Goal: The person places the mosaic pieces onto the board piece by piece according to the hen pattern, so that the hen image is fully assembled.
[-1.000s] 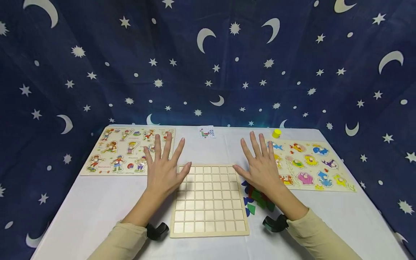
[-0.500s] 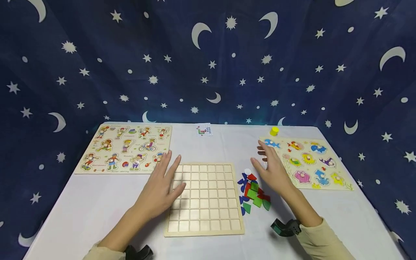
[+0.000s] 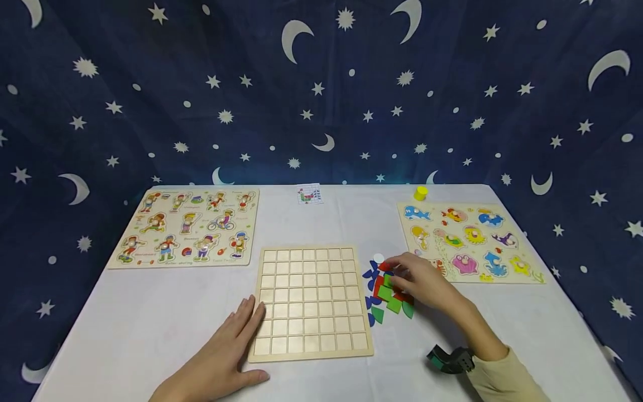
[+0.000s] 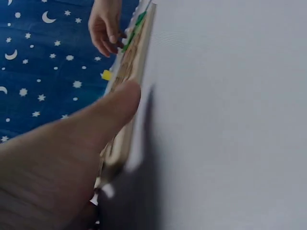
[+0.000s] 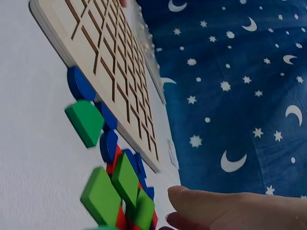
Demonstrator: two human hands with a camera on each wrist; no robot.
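A wooden grid board (image 3: 311, 304) with square cells lies at the table's middle. My left hand (image 3: 221, 352) is at its lower left corner, fingers straight along the left edge and thumb spread on the near side. In the left wrist view the thumb (image 4: 108, 115) stands out beside the board's rim. My right hand (image 3: 424, 282) is over the pile of coloured pieces right of the board, fingers bent, no piece visibly held. Among the pieces are green squares (image 3: 394, 305), green quarter-rounds (image 3: 378, 315), red pieces (image 3: 378, 287), blue half-rounds (image 3: 371, 319) and a white disc (image 3: 379, 258).
A sports figure puzzle board (image 3: 186, 229) lies at the back left, a sea animal puzzle board (image 3: 472, 243) at the right. A small printed pattern card (image 3: 309, 194) and a yellow cylinder (image 3: 421, 193) sit near the back edge. A starry cloth (image 3: 321, 111) hangs behind.
Both hands were raised and spread over the table. The left has come down and back to the board's near left corner; the right has lowered to the pieces, its fingers bending.
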